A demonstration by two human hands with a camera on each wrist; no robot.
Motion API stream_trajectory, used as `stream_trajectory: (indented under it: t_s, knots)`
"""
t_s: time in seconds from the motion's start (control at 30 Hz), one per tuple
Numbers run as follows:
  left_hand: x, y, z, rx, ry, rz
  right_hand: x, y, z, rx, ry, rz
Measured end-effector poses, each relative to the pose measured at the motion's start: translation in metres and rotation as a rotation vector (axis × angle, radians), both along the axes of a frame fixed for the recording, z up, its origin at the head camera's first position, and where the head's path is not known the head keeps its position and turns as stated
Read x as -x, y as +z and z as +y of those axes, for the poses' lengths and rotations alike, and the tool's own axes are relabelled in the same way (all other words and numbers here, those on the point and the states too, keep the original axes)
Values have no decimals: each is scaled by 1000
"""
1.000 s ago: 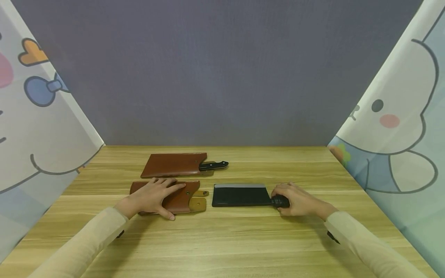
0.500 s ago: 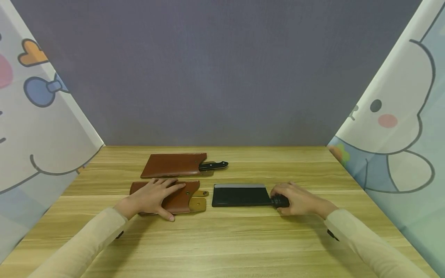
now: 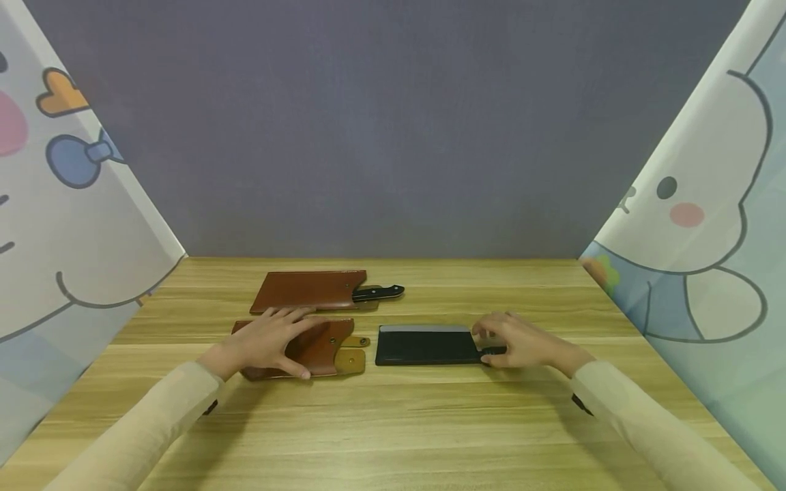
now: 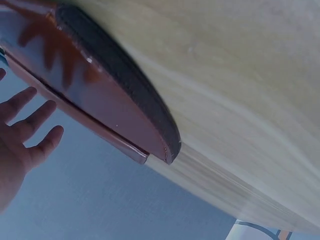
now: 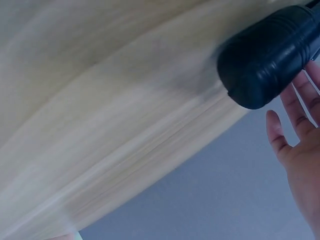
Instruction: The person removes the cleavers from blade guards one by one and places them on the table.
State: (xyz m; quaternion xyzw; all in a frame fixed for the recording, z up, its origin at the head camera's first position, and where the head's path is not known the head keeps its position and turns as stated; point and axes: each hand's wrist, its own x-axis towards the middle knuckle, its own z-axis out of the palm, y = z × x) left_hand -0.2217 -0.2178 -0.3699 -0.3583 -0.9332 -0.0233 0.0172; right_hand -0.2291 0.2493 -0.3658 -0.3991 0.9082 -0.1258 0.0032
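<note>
My left hand (image 3: 267, 341) hovers over the near brown leather sheath (image 3: 319, 349), its fingers spread and relaxed. The left wrist view shows a gap between those fingers and the glossy leather. A tan strap and flap stick out at the sheath's right end. To the right of it a cleaver (image 3: 426, 346) lies flat, with a black blade, a pale edge strip along the far side and a black handle (image 5: 270, 55). Loosely bent above that handle is my right hand (image 3: 522, 343), which partly hides it in the head view. The right wrist view shows its fingers apart from the handle.
Farther back lies a second brown leather sheath (image 3: 301, 290), with a black riveted knife handle (image 3: 379, 292) protruding from its right end. The wooden table (image 3: 393, 429) meets a grey panel (image 3: 393, 136) behind and cartoon-printed panels at both sides.
My right hand has let go of the cleaver handle and risen slightly. My left hand has lifted a little off the near sheath. Both sheaths and the cleaver have stayed put.
</note>
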Motion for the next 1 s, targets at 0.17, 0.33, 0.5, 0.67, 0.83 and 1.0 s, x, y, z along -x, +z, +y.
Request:
stream_trajectory:
  t_s: [0.17, 0.33, 0.5, 0.67, 0.83, 1.0]
  knots:
    - [5, 1, -2, -35, 11, 21, 4, 3, -7, 12, 11, 30]
    - [9, 0, -4, -46, 48, 23, 8, 5, -16, 18, 12, 32]
    - [14, 0, -7, -77, 68, 18, 13, 5, -26, 9, 20, 54]
    - [20, 0, -9, -76, 90, 7, 21, 5, -38, -15, 17, 48]
    - [28, -1, -10, -71, 97, 18, 28, 5, -49, -42, 0, 34]
    - [35, -2, -9, -54, 112, 46, 33, 8, -60, -56, -8, -4]
